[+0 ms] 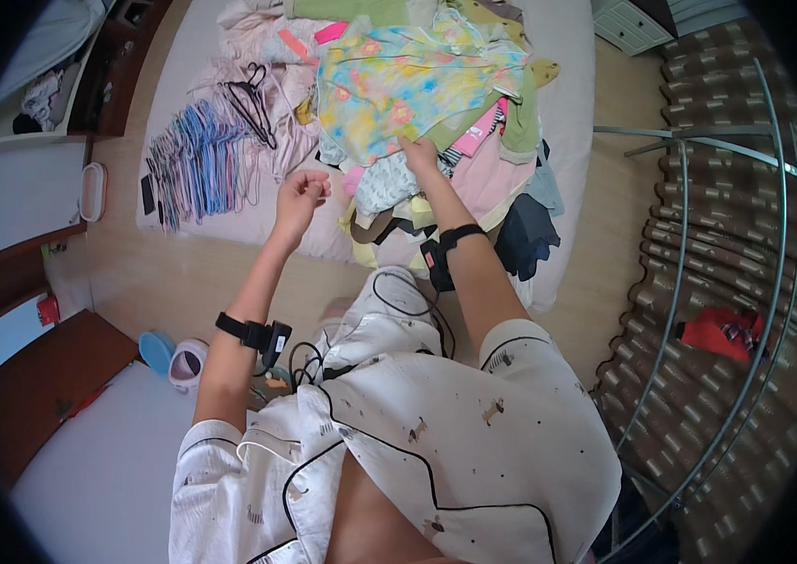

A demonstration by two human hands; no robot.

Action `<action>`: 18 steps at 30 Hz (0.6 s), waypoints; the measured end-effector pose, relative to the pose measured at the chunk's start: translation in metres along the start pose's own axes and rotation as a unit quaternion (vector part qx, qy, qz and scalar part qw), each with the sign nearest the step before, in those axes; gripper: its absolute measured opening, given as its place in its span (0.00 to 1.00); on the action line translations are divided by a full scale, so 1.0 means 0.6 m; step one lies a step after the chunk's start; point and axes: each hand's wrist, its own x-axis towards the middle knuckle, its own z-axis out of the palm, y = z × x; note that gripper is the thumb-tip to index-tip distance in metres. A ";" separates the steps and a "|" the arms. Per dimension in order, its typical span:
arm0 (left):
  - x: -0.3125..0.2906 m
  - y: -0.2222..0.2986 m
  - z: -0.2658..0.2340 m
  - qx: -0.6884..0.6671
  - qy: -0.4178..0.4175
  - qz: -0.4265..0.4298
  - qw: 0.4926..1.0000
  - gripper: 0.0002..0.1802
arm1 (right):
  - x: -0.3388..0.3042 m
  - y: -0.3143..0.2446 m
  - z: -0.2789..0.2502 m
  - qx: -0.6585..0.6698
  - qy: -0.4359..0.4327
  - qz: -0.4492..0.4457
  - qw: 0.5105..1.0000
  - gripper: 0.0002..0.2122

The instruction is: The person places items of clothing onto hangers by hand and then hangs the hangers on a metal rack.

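A yellow, blue and pink flowered dress [398,70] lies spread over a pile of clothes on the bed. My right hand [420,155] pinches its near lower edge. To the left, my left hand [302,202] hovers over the bedspread with its fingers loosely curled and apart, and I see nothing in it. Under and around the dress are a pale printed garment [387,183], a pink garment [490,174], a green garment [520,132] and a dark garment [525,235]. A dense row of blue, pink and dark hangers [201,155] lies left of my left hand.
Several black hangers [252,108] rest on pink clothing beside the row. The bed [572,56] has a pale cover. A metal rack [685,235] stands at the right before a brown patterned curtain [718,85], with a red garment [720,334] nearby. Blue slippers [156,352] are at left.
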 end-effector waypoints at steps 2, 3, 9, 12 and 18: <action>0.010 0.012 -0.010 -0.021 0.031 -0.012 0.999 0.09 | -0.018 -0.025 0.019 0.026 0.023 0.051 0.998 0.17; 0.016 0.015 -0.015 -0.021 0.029 -0.021 0.999 0.09 | -0.021 -0.035 0.025 0.024 0.044 0.061 0.997 0.18; 0.081 0.002 -0.047 0.025 -0.034 -0.042 0.998 0.09 | -0.027 -0.020 0.005 0.126 0.053 0.025 0.990 0.12; 0.112 -0.009 -0.055 0.046 -0.042 -0.065 0.996 0.09 | -0.061 0.001 -0.011 0.076 0.064 0.025 0.995 0.07; 0.180 -0.014 -0.044 0.078 -0.159 -0.070 0.982 0.10 | -0.195 0.087 -0.123 -0.136 0.161 0.038 0.977 0.15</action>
